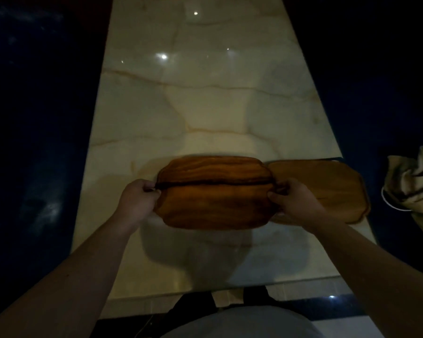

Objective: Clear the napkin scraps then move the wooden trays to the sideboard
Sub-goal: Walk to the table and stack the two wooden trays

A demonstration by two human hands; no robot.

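Observation:
I hold a dark wooden tray (213,206) over the near part of a pale marble table (205,106). It looks like two trays stacked, with a second rim (213,168) showing behind the dark seam. My left hand (138,201) grips the left end and my right hand (293,201) grips the right end. A lighter wooden tray (337,189) lies flat on the table just to the right, partly behind my right hand. No napkin scraps are visible on the table.
Crumpled beige cloth or paper (415,186) sits in a white-rimmed container (386,203) off the table's right edge. Dark glossy floor surrounds the long narrow table. The room is dim.

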